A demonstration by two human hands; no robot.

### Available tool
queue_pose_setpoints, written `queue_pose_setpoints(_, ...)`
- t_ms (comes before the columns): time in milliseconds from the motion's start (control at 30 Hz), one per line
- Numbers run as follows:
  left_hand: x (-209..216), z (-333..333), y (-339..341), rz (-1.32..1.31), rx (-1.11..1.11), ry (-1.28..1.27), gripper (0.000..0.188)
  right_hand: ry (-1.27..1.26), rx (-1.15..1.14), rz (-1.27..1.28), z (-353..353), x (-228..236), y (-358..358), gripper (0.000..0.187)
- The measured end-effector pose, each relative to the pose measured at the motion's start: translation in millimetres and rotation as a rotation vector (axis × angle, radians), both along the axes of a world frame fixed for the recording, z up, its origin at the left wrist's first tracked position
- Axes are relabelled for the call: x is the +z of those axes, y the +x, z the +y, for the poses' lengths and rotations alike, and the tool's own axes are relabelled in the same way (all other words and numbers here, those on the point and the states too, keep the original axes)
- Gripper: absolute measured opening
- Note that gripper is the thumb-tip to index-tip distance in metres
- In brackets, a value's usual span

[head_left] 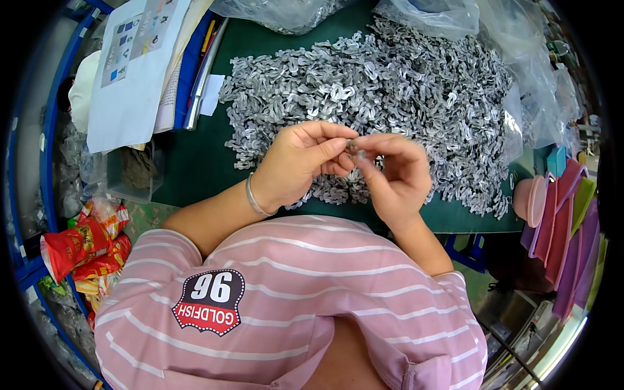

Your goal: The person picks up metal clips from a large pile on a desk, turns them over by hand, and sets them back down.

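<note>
My left hand (pixel 300 159) and my right hand (pixel 398 170) meet in front of my chest, over the near edge of a large heap of small silvery metal pieces (pixel 312 84). Thumb and fingers of both are pinched on one small metal piece (pixel 354 149), grey and partly covered by the fingertips. Its exact shape is too small and blurred to make out. The loose pieces in the heap look like flat, looped metal links. A silver bangle circles my left wrist.
The heap spreads over a dark green table (pixel 208 162). Papers (pixel 123 71), pens and a metal rod lie at the far left, above a clear plastic box (pixel 133 172). Plastic bags (pixel 526 58) border the back and right. Red snack packets (pixel 78 247) sit left; colourful plastic stools or bins (pixel 565 221) stand right.
</note>
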State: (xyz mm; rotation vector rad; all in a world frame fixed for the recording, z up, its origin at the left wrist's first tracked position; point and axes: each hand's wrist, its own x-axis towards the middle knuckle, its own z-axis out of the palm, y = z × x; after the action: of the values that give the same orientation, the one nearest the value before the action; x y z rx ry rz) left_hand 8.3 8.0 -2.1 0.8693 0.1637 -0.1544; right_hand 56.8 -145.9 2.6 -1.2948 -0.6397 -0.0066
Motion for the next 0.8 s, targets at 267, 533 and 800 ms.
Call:
queue_pose_setpoints(267, -9.8, 9.3, -2.3, 0.058, -0.203, -0.538, 0.04, -0.641, -0.29, -0.467, -4.1, -2.0, 35.0, 0.017)
queue_pose_setpoints(533, 23.7, 6.8, 4.1, 0.061, -0.099, -0.748, 0.075, -0.891, -0.396, -0.615, 2.6, -7.1, 41.5, 0.023)
queue_pose_setpoints(800, 18.4, 0.4, 6.4, 0.052, -0.072, -0.645, 0.08, -0.609, 0.08, -0.797, 14.3, 15.2, 14.6, 0.032)
